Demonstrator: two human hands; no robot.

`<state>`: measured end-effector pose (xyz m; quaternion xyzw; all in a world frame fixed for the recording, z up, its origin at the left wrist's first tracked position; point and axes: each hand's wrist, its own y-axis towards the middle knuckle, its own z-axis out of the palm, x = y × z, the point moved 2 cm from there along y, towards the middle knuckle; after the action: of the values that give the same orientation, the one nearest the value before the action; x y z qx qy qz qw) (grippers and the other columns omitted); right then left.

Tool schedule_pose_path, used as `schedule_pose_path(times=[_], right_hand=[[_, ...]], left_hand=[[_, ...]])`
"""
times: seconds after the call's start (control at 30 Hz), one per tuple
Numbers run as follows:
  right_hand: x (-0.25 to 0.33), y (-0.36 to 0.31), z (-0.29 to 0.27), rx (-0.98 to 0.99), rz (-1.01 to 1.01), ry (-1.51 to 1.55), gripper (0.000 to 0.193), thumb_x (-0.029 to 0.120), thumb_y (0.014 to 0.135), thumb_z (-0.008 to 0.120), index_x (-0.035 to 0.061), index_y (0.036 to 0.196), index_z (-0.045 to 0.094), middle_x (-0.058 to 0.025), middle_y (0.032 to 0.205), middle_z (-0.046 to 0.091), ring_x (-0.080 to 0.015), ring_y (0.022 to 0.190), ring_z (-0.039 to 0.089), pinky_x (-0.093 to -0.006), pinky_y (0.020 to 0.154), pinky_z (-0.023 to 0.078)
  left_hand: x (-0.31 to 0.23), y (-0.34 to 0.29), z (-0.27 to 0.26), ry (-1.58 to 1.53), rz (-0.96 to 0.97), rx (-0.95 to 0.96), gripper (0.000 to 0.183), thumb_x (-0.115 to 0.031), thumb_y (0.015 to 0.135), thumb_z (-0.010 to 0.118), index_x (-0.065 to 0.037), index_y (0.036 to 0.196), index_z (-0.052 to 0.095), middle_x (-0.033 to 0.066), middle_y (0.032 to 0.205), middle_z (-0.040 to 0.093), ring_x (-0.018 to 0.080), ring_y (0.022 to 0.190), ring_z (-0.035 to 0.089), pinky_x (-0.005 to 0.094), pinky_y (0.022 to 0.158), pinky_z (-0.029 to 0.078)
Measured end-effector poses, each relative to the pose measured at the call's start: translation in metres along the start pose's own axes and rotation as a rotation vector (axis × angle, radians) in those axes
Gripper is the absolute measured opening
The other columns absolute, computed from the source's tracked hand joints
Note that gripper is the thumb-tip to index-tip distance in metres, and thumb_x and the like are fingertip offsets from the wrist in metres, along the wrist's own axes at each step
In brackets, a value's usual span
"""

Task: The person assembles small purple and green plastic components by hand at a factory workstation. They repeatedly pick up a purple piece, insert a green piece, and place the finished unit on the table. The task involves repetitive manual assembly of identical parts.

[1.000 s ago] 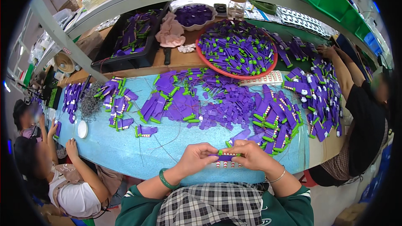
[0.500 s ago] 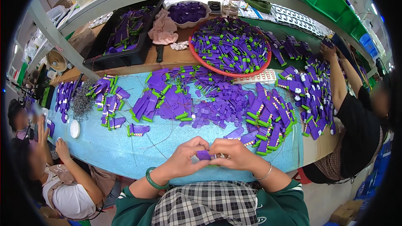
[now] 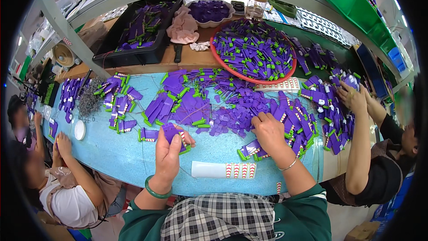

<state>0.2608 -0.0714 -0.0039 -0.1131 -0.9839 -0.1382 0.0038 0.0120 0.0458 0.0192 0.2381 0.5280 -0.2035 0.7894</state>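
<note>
In my left hand (image 3: pixel 169 151) is a purple plastic part (image 3: pixel 171 131) with a green end and a striped sticker, gripped between thumb and fingers. Over the right edge of a heap of small flat purple pieces (image 3: pixel 229 118), my right hand (image 3: pixel 269 131) has its fingertips pinched together; they hide whatever is between them. A white strip of red-striped stickers (image 3: pixel 223 170) lies on the blue tabletop between my forearms. Beside my right wrist are purple-and-green parts (image 3: pixel 294 118) with striped stickers, piled together. More purple parts (image 3: pixel 191 107) lie beyond my left hand.
A red round basket (image 3: pixel 294 69) full of purple-and-green pieces stands at the back. Left of it are a black tray (image 3: pixel 104 58) and a pink cloth (image 3: pixel 182 27). People work at both sides, with one person's hands (image 3: pixel 354 98) over the right pile.
My hands have come apart. The left moved left with the purple part, and the right moved forward and right to the heap. The sticker strip between my forearms now shows.
</note>
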Motion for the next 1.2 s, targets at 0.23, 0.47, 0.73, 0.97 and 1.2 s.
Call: schedule_pose_path(times=[0.23, 0.47, 0.73, 0.97, 1.2], right_hand=[[0.020, -0.012, -0.032, 0.109, 0.079, 0.919, 0.010, 0.004, 0.073, 0.071, 0.0019, 0.082, 0.068, -0.0054, 0.073, 0.062, -0.0146, 0.065, 0.059, -0.0270, 0.055, 0.046], [0.061, -0.033, -0.032, 0.070, 0.167, 1.124, 0.010, 0.001, 0.074, 0.073, 0.0003, 0.081, 0.066, -0.0049, 0.074, 0.061, -0.0082, 0.060, 0.053, -0.0223, 0.052, 0.041], [0.067, -0.037, -0.024, 0.009, 0.055, 1.057, 0.014, 0.007, 0.077, 0.073, 0.0000, 0.081, 0.061, -0.0045, 0.071, 0.054, -0.0119, 0.055, 0.052, -0.0258, 0.050, 0.042], [0.070, -0.042, -0.019, 0.099, 0.167, 1.127, 0.013, 0.008, 0.079, 0.070, -0.0010, 0.080, 0.061, -0.0051, 0.070, 0.054, -0.0099, 0.056, 0.052, -0.0241, 0.050, 0.040], [-0.016, -0.022, -0.044, 0.109, 0.256, 0.928, 0.006, 0.006, 0.079, 0.065, 0.0002, 0.080, 0.067, -0.0062, 0.071, 0.062, -0.0134, 0.066, 0.057, -0.0267, 0.061, 0.045]], left_hand=[[0.045, -0.017, 0.021, 0.278, -0.307, 0.236, 0.017, -0.016, 0.099, 0.043, -0.003, 0.106, 0.050, 0.0079, 0.087, 0.062, 0.0144, 0.075, 0.060, 0.0298, 0.071, 0.051], [0.044, -0.028, 0.050, 0.609, -0.137, 0.541, 0.017, -0.012, 0.088, 0.056, -0.002, 0.101, 0.052, 0.0136, 0.075, 0.057, 0.0281, 0.065, 0.057, 0.0374, 0.060, 0.043], [0.046, -0.031, 0.049, 0.766, -0.048, 0.571, 0.016, -0.017, 0.091, 0.053, -0.002, 0.091, 0.057, 0.0143, 0.071, 0.063, 0.0298, 0.064, 0.063, 0.0386, 0.058, 0.047], [0.047, -0.035, 0.052, 0.502, -0.256, 0.554, 0.021, -0.022, 0.092, 0.050, -0.003, 0.089, 0.059, 0.0118, 0.066, 0.065, 0.0286, 0.061, 0.065, 0.0379, 0.058, 0.050], [0.032, 0.020, 0.005, 0.854, -0.023, 0.316, 0.023, -0.024, 0.086, 0.061, -0.004, 0.097, 0.060, 0.0140, 0.089, 0.065, 0.0308, 0.080, 0.063, 0.0402, 0.067, 0.050]])
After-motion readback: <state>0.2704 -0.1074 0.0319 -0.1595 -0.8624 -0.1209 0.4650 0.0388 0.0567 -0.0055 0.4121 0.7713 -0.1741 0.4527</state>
